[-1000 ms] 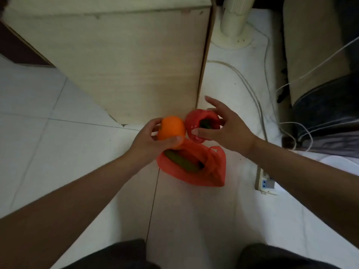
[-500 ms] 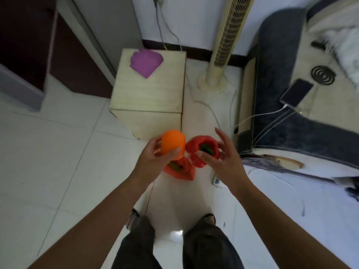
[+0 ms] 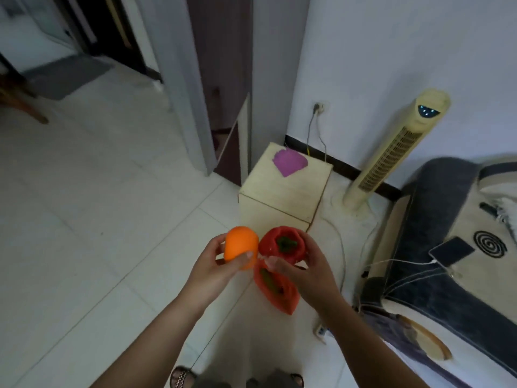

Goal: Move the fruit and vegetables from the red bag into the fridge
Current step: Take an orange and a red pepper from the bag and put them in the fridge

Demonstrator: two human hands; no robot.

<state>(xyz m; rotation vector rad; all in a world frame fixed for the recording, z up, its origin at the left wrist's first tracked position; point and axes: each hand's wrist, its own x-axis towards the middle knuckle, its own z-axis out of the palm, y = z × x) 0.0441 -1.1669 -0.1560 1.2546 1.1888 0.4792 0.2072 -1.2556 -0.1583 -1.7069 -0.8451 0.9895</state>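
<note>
My left hand (image 3: 214, 271) grips an orange (image 3: 241, 250), held up in front of me. Beside it, my right hand (image 3: 306, 271) holds a red bell pepper (image 3: 282, 244) with its green stem facing me; the two fruits nearly touch. Below them on the white tiled floor lies the red bag (image 3: 277, 289), open, with a green vegetable (image 3: 270, 280) showing inside. No fridge is in view.
A pale wooden box (image 3: 285, 189) with a purple cloth (image 3: 289, 162) on top stands just beyond the bag. A tower fan (image 3: 391, 152) stands by the wall at right. A sofa (image 3: 447, 247) with a charging phone, cables and a power strip (image 3: 320, 329) fill the right. A doorway opens at the upper left.
I have risen from a crouch over the bag to standing. Both hands lifted the orange and pepper away from the bag, which stays on the floor. The view has tilted up and left.
</note>
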